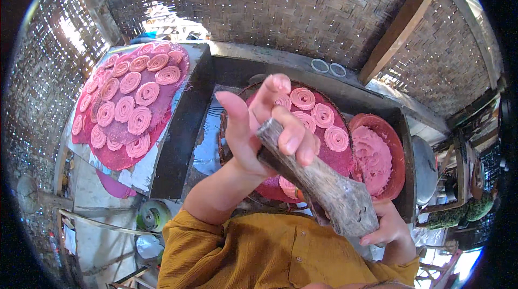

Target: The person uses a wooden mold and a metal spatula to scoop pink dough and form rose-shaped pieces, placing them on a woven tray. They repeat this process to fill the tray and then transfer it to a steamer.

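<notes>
A weathered grey-brown piece of wood (329, 186), thick at one end and narrower at the other, lies slantwise across my front, held in both hands. My left hand (264, 122) is at its narrow end, with the lower fingers curled over the wood and the thumb and index finger raised off it. At the thick end, my right hand (391, 224) is closed on the wood, thumb along the near edge. Behind and below is a round tray with pink cloth (332, 167) bearing several pink dough spirals (322, 116). The wood and my left hand hide part of it.
To the right, a red basin (398, 154) contains pink dough (372, 157). More spirals cover a pink cloth (129, 158) on a board at left. Two round lids or rings (328, 67) lie on the back ledge. A green gas cylinder (152, 215) stands lower left.
</notes>
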Action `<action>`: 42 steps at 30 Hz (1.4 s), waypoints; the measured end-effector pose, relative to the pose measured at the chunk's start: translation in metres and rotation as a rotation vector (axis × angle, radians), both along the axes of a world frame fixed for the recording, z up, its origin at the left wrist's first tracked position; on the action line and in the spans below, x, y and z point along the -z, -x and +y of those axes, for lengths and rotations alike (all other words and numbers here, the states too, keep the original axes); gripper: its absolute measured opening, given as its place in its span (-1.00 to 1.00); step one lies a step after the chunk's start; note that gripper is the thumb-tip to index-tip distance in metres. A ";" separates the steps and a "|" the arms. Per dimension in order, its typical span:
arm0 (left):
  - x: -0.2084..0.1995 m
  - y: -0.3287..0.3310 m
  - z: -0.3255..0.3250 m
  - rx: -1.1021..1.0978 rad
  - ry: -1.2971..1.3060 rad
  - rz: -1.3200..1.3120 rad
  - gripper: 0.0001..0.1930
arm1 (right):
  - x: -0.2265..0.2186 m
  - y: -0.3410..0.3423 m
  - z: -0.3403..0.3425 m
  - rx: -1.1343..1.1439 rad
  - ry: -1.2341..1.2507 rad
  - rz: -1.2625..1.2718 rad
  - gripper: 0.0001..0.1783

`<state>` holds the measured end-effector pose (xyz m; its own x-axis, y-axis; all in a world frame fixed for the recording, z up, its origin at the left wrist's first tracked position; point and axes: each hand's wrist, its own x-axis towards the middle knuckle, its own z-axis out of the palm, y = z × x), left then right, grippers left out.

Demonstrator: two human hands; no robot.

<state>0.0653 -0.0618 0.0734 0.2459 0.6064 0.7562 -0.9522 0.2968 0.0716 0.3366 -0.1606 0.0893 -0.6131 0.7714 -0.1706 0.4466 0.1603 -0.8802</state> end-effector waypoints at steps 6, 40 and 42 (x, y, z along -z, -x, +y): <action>0.015 -0.034 -0.004 0.050 0.101 0.015 -0.37 | -0.002 -0.023 -0.025 0.115 0.071 -0.031 -0.41; 0.124 -0.054 0.013 -0.755 -0.842 1.775 -0.61 | 0.036 -0.049 -0.036 0.594 0.213 0.321 -0.18; 0.131 -0.047 0.011 -0.897 -0.922 1.726 -0.64 | 0.039 -0.055 -0.039 0.585 0.215 0.351 -0.27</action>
